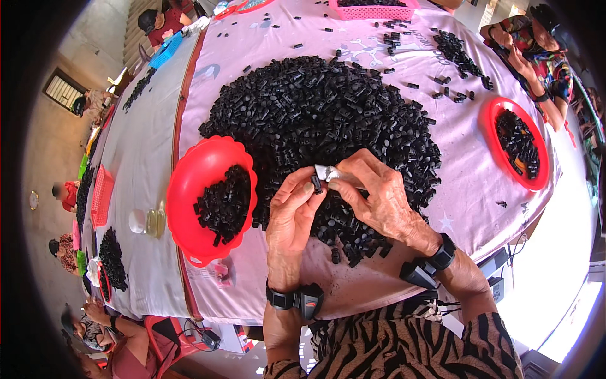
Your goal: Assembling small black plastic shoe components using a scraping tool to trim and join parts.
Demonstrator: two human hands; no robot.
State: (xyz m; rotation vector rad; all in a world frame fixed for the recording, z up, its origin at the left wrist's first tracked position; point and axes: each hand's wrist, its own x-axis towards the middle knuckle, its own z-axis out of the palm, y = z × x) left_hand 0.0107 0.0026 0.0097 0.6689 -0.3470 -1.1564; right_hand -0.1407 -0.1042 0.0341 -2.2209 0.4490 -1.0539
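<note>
Over the near edge of a large heap of small black plastic parts [315, 107], my two hands meet. My left hand [293, 211] pinches one small black cylindrical part [316, 184] between thumb and fingers. In my right hand [379, 192] is a small whitish, flat, blade-like piece [326, 172], held against the top of that part. Its handle end is hidden by my fingers, so its exact kind cannot be told. To the left stands a red scalloped plastic bowl [189, 189], partly filled with black parts [227, 203].
A red oval basin [488, 129] with black parts sits at the right, near a co-worker's arm [536, 88]. A pink basket [379, 12] stands at the far edge. Left of the bowl are a small jar of yellowish liquid [155, 223] and another pink basket [102, 196]. Several people sit around.
</note>
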